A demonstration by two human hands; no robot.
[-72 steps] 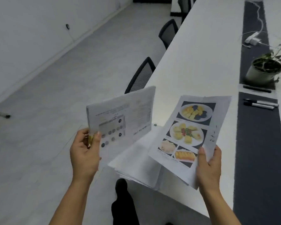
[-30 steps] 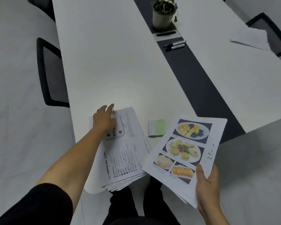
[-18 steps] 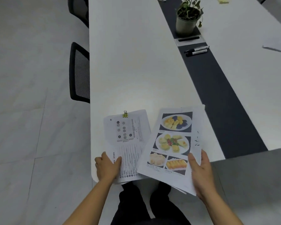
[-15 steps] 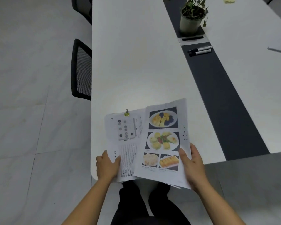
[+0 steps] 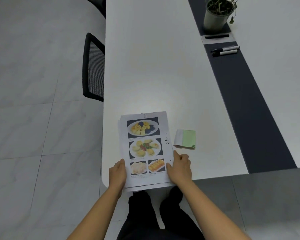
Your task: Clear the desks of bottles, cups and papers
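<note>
The left hand and right hand both grip the stack of papers by its sides at the desk near edge (squaring it, I judge). Next: lift it, then collect the green note just beside.

Paper stack squared up at the near edge of my desk, bottom overhanging slightly. Top sheet: four food photos, small handwritten marks in the right margin; clip at top. Just right of it, a small green-and-white note, flat, apart.
</note>
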